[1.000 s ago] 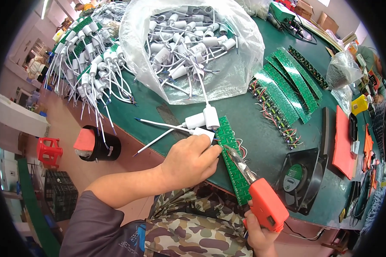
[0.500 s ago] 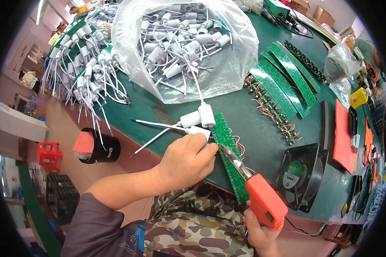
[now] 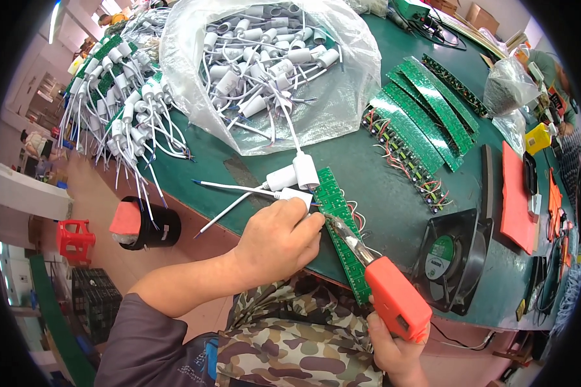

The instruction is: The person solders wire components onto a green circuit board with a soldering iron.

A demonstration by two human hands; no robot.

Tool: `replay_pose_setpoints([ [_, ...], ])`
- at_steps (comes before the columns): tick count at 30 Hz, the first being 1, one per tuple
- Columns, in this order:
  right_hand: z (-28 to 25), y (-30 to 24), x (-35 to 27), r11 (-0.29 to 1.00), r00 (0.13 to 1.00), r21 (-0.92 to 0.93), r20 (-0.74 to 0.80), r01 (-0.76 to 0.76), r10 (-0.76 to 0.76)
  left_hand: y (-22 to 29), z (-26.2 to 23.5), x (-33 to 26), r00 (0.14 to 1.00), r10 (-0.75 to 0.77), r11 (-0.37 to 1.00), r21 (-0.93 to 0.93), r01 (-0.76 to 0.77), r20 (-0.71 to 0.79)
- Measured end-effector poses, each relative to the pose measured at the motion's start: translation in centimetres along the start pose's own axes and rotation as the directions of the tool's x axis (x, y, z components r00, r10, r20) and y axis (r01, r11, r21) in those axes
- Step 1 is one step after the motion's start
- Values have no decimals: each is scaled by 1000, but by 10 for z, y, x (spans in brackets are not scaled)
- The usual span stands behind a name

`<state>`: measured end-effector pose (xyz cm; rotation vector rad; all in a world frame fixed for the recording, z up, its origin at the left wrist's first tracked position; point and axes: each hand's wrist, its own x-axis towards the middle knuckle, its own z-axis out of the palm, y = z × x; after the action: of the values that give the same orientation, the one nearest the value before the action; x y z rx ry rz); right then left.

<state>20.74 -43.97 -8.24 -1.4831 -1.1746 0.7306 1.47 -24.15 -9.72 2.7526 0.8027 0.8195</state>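
Note:
A red-handled soldering iron (image 3: 397, 300) is gripped in my right hand (image 3: 394, 351), its metal tip down at the upper part of a narrow green circuit board (image 3: 352, 264). The fingers of my left hand (image 3: 277, 238) are closed on a white cable cap (image 3: 295, 195), a small plastic cylinder with a wire tail, beside the board's left edge. Its wire ends lie near the iron's tip, partly hidden by my fingers. Two more white caps lie just beyond, one upright (image 3: 305, 171) against the board and one on its side (image 3: 281, 177). Red and white wires show under the board's right edge.
A clear plastic bag (image 3: 190, 71) full of white caps stands at the back, with a heap of wired boards (image 3: 132, 97) left of it. Stacked green boards (image 3: 426, 122), a black fan (image 3: 448, 261) and a red pad (image 3: 518, 200) lie right. A black bucket (image 3: 164, 222) stands left.
The whole view has shifted slightly. Both hands keep their grips, and the iron's tip stays at about the same spot on the board.

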Motion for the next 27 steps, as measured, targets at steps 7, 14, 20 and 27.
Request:
replay_pose_setpoints([
  [7, -4, 1, 0, 1000, 999, -4, 32, 29, -29, 0, -1, 0, 1000, -4, 1000, 17, 4, 7],
  [14, -9, 2, -13, 986, 994, 123, 5, -109, 109, 1, -1, 1, 1000, -1, 1000, 18, 1, 10],
  [20, -8, 3, -3, 999, 997, 37, 72, 31, -34, 0, 0, 0, 1000, 2, 1000, 11, -2, 3],
  [27, -7, 6, -4, 999, 997, -8, 62, 51, -50, 0, -1, 0, 1000, 0, 1000, 8, 0, 11],
])
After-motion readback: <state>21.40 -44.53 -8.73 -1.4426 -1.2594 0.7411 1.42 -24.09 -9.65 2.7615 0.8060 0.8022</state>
